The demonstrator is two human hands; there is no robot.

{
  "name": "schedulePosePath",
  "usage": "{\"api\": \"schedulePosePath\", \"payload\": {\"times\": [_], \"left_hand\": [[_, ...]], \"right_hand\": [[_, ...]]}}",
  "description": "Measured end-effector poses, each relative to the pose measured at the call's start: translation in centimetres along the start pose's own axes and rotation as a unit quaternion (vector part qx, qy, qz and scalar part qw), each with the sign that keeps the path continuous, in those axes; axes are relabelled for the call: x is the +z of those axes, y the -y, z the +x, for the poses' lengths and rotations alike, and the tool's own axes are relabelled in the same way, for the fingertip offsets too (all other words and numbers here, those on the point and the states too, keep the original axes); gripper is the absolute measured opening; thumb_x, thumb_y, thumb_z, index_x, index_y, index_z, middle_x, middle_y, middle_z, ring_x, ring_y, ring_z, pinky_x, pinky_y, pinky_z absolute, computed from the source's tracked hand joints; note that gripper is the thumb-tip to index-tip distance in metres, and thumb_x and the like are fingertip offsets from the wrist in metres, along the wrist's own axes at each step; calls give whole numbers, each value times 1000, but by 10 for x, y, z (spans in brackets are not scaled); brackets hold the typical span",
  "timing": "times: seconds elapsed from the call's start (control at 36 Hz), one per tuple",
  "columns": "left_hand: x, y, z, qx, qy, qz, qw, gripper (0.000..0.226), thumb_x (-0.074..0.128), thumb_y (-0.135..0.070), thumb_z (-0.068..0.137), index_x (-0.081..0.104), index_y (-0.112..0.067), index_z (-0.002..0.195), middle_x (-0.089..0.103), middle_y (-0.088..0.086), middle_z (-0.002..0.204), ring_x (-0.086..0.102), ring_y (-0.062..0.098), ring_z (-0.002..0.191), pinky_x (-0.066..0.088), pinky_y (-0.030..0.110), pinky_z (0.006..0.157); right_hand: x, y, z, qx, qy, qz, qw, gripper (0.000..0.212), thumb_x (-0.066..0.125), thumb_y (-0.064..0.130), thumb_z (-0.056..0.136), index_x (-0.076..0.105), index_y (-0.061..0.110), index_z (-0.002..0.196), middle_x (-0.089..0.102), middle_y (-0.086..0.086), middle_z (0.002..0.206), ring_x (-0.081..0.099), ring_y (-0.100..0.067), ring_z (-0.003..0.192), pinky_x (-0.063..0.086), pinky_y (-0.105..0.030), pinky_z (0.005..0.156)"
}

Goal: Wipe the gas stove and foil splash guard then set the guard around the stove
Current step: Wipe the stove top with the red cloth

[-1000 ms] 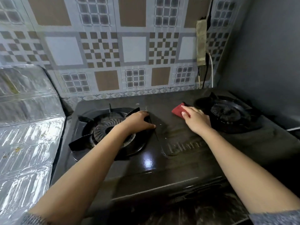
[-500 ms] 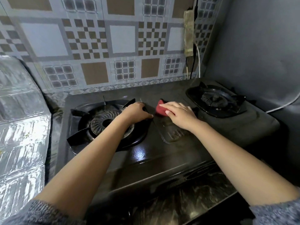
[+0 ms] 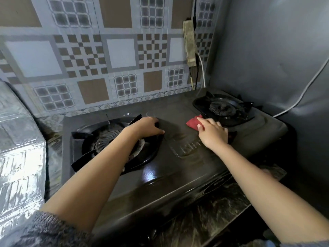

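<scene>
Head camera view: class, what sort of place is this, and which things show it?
Most likely a home kitchen's cooking corner: a two-burner gas stove sits on a dark marbled counter against a patterned tiled wall, with a foil splash guard to its left.

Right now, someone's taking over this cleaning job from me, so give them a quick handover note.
Left hand: rests on the black left burner grate, fingers curled over one prong.
Right hand: presses a red cloth flat on the black two-burner gas stove, beside the right burner.
Silver foil splash guard: off to the stove's left, not around it.
Done: stove wiping under way; the top shows a wet-looking sheen.
Left: finish the stove, wipe the guard, set it around the stove.
</scene>
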State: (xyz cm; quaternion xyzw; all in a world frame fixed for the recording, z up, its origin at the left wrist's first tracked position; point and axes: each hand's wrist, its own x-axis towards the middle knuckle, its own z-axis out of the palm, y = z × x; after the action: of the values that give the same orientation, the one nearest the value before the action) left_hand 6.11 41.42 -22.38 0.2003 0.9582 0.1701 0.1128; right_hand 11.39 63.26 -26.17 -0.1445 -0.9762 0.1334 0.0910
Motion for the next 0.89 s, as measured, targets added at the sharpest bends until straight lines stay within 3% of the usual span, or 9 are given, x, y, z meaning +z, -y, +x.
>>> {"api": "schedulePosePath", "payload": {"times": [0.17, 0.31, 0.64, 0.89], "left_hand": [[-6, 8, 4, 46, 27, 12, 998, 57, 57, -39, 88, 43, -12, 137, 41, 7, 145, 40, 25, 131, 31, 32, 106], [-5, 16, 4, 72, 22, 5, 997, 64, 60, -39, 87, 37, -12, 141, 27, 3, 153, 28, 20, 140, 19, 28, 112], [-5, 16, 7, 73, 19, 15, 997, 64, 62, -38, 85, 41, -9, 138, 35, 7, 149, 35, 25, 135, 27, 30, 109], [-8, 4, 20, 43, 32, 27, 998, 57, 63, -40, 83, 52, -12, 131, 52, 11, 134, 48, 29, 122, 38, 32, 98]], "right_hand": [[2, 15, -8, 28, -6, 13, 1000, 41, 31, 33, 98, 35, 38, 138, 35, 5, 146, 27, -23, 135, 24, -45, 104], [6, 31, -13, -4, 5, 17, 1000, 40, 32, 32, 97, 37, 40, 136, 37, 8, 145, 29, -22, 133, 23, -45, 105], [4, 53, -47, -126, 57, 28, 990, 38, 31, 32, 98, 40, 42, 134, 38, 13, 141, 31, -16, 131, 22, -43, 105], [-11, 10, -72, -243, 106, 86, 960, 36, 41, 30, 97, 46, 47, 127, 45, 22, 134, 36, -4, 124, 22, -32, 99]]}}
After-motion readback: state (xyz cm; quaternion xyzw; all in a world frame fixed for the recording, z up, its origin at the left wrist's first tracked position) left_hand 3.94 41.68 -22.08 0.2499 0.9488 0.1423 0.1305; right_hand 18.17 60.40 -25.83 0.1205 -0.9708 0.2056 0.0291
